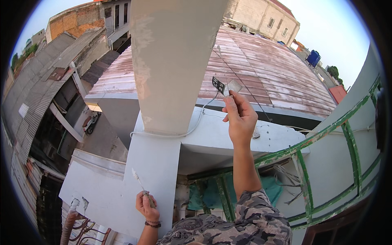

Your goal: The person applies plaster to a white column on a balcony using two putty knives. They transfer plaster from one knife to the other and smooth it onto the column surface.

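Note:
My left hand [148, 205], low on the left, is closed round the handle of a small putty trowel [138, 178]. Its narrow blade points up and carries something white. Raised in front of the pillar's right side, my right hand [241, 116] pinches a small flat black plate [218, 84] with pale markings. A whitish, translucent flat piece [234, 86] shows beside it at the same fingertips; whether the two are joined I cannot tell. The beige pillar [169, 69] has rough, lighter filler patches along its left edge and near its foot.
A pale cable [163, 135] wraps round the pillar's foot on the white ledge [261, 132]. Green metal railing [304, 183] curves along the right. A rusty corrugated roof [261, 61] spreads beyond. Down to the left lies a lower yard with a parked scooter [90, 121].

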The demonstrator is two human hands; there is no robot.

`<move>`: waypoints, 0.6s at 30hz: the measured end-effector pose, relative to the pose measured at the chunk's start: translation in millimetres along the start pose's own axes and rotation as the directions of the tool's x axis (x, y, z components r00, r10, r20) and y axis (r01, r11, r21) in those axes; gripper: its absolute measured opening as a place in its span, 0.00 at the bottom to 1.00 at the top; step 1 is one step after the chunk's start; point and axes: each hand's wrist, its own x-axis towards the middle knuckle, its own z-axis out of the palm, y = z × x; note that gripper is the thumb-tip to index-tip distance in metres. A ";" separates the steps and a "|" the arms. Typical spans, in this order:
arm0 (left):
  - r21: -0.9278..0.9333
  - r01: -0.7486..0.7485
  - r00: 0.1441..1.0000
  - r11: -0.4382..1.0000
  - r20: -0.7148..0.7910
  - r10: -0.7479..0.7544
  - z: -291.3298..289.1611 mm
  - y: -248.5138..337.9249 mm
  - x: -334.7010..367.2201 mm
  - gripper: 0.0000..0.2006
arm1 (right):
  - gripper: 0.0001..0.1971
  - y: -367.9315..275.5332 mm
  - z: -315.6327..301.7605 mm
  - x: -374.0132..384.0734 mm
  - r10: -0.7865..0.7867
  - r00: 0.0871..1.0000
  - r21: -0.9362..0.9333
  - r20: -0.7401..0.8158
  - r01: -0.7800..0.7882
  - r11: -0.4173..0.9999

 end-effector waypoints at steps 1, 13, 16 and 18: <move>0.003 0.001 1.000 1.000 0.003 -0.001 0.4 0.3 0.0 0.13 | 0.16 4.6 2.7 3.4 -0.053 0.998 -0.038 -0.036 0.052 0.998; 0.012 0.013 1.000 1.000 0.011 -0.014 -0.6 1.3 0.7 0.14 | 0.16 40.1 41.1 4.6 -0.421 0.871 -0.316 -0.253 0.336 0.887; 0.011 0.015 1.000 1.000 0.012 -0.015 0.2 1.3 0.6 0.14 | 0.17 45.8 49.2 2.4 -0.392 0.873 -0.265 -0.291 0.320 0.910; 0.012 0.020 1.000 1.000 0.010 -0.020 0.1 1.3 1.1 0.14 | 0.17 44.6 55.7 -1.3 -0.350 0.886 -0.253 -0.303 0.279 0.926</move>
